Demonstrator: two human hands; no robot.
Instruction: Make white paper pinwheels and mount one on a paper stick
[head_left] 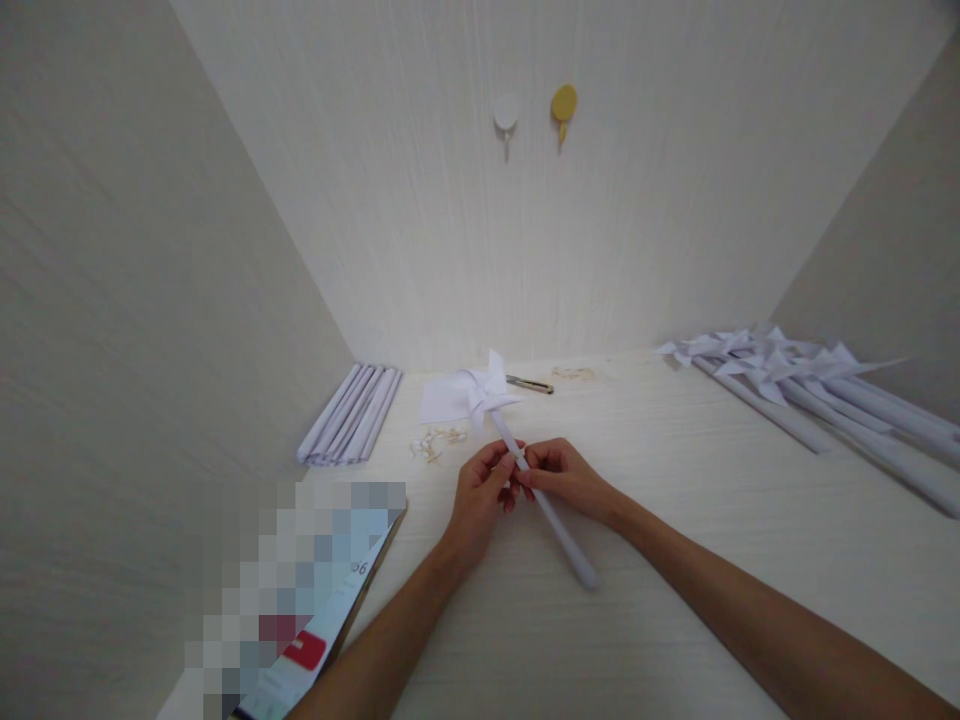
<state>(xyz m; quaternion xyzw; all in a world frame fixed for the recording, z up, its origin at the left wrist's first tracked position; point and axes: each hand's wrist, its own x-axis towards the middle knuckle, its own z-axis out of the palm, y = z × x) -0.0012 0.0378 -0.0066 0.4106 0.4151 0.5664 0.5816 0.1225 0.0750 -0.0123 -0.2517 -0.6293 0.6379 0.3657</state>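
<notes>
White paper pinwheel (489, 388) with folded, pointed blades sits at the far end of a slim white rolled-paper tube (556, 522), its head overlapping the right edge of the flat white paper sheet (441, 402) in your view. You hold the tube on the near side of that sheet: your left hand (481, 490) pinches it between thumb and fingers, and your right hand (566, 478) pinches it just beside, so both grips bear on the same short stretch. Squeeze too hard there and the light roll may crease or flatten; twist your hands against each other and it may buckle or loosen. The blades stick out unsupported, so tipping the tube could press a point against the sheet or the pale desk (585, 660) and bend it. Small beige-and-white pieces (433, 440) lie loose just nearer to you than the sheet, where a sweeping left hand could scatter them. A slim tan-and-dark utility knife (536, 385) lies right of the sheet; you cannot tell whether its blade is out, so a careless reach risks a cut. Your left forearm (405, 620) crosses a lit rectangular screen (341, 600), left of the sheet and nearer you, and could nudge it.
</notes>
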